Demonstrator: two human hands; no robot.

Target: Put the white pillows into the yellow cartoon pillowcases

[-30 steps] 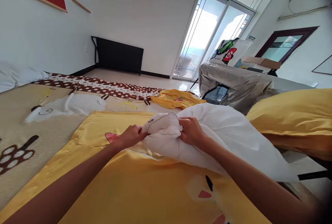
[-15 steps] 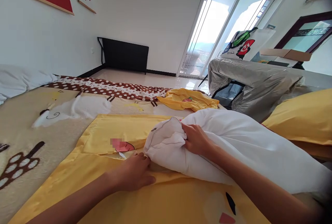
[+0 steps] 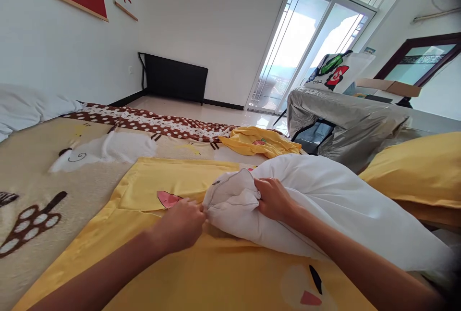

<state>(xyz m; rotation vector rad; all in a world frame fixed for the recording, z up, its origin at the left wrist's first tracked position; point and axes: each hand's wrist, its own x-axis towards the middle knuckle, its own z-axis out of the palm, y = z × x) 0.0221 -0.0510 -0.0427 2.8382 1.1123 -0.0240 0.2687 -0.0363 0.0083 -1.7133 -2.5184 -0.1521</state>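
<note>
A white pillow [image 3: 334,205] lies on a yellow pillowcase [image 3: 187,272] with a cartoon print, spread flat on the bed. My right hand [image 3: 274,199] grips the bunched near end of the pillow, fingers closed into the fabric. My left hand [image 3: 180,224] rests on the yellow pillowcase just left of that pillow end, fingers curled and pinching the pillowcase edge right where it meets the pillow.
A beige cartoon blanket [image 3: 54,171] covers the bed at left, with a white pillow [image 3: 25,109] far left. A crumpled yellow cloth [image 3: 261,140] lies behind. A yellow-cased pillow [image 3: 418,171] sits at right, a silver-covered object [image 3: 345,123] beyond it.
My left hand lifted from lying flat on the pillowcase and closed up against the pillow end. My right hand kept its grip on the pillow.
</note>
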